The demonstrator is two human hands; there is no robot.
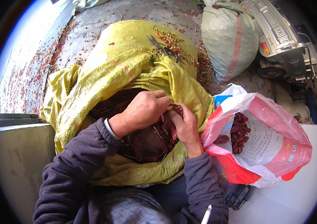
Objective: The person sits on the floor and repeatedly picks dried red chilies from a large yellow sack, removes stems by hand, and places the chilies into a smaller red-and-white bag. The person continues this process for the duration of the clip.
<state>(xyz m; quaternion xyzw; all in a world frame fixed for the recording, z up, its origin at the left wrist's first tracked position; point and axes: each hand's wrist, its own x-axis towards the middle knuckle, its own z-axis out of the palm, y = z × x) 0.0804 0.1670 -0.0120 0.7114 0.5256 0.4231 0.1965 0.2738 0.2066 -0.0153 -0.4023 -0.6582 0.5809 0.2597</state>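
Observation:
My left hand (143,109) is over the mouth of a yellow woven sack (113,71), its fingertips pinching the stem end of a dried red chili pepper (178,109). My right hand (187,130) grips dried chilies from the other side, and the two hands nearly touch. More dark red dried chilies (147,147) with pale stems fill the rolled-open sack below. At my right stands an open red and white plastic woven bag (295,134) bearing printed writing. Some dried chilies (239,134) lie inside it.
Scissors (161,46) and cut stems (172,40) lie on a full yellow sack (124,33) beyond. A pale sack (228,42) and a cargo vehicle (276,28) stand at back right. A low wall (21,151) is left; a cigarette (206,215) shows below.

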